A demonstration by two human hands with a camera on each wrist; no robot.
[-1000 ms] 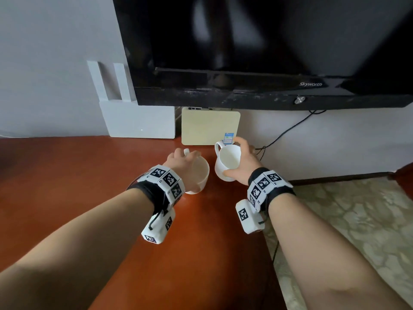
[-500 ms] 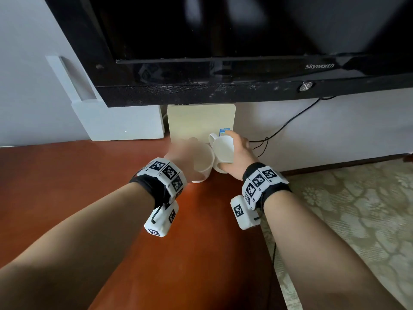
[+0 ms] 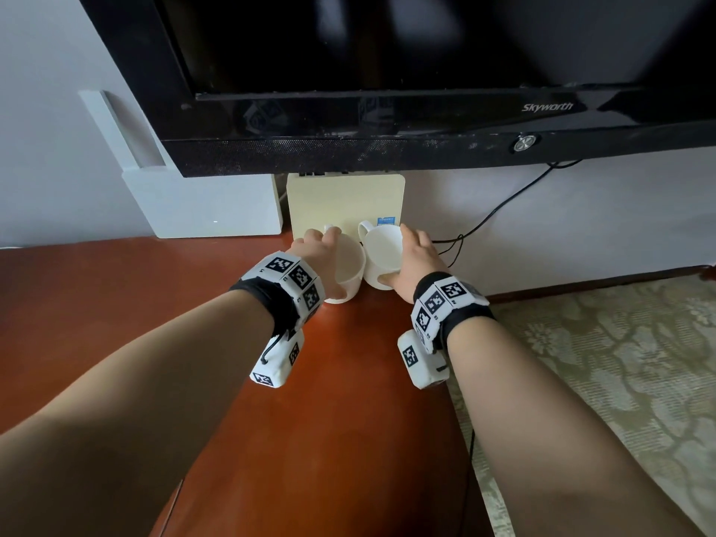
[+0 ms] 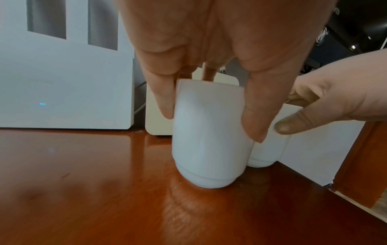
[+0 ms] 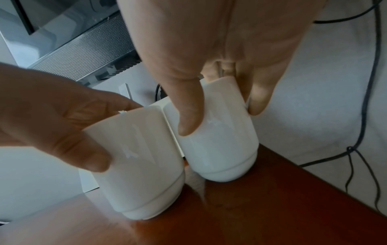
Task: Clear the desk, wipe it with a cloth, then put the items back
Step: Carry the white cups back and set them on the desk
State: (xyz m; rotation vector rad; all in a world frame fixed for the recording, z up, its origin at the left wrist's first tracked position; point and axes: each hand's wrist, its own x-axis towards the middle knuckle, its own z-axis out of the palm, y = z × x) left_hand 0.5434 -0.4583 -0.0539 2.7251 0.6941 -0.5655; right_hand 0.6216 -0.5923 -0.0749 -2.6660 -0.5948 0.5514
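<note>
Setting two white mugs down before the cream box (image 3: pixel 345 203): left hand (image 3: pixel 317 250) grips left mug (image 3: pixel 348 273), right hand (image 3: pixel 414 261) grips right mug (image 3: pixel 381 257); lower bases flat onto surface (image 3: pixel 341 401), then release fingers.

Dim, soft daylight, no hard shadows. Head view is sharp in the centre w/ wide-angle bowing at the edges; the TV (image 3: pixel 387 71) screen shows vague reflections. Wrist views are softer (palms up close are blurred), and the desk (image 4: pixel 104 190) carries a glossy sheen under the mugs.
</note>
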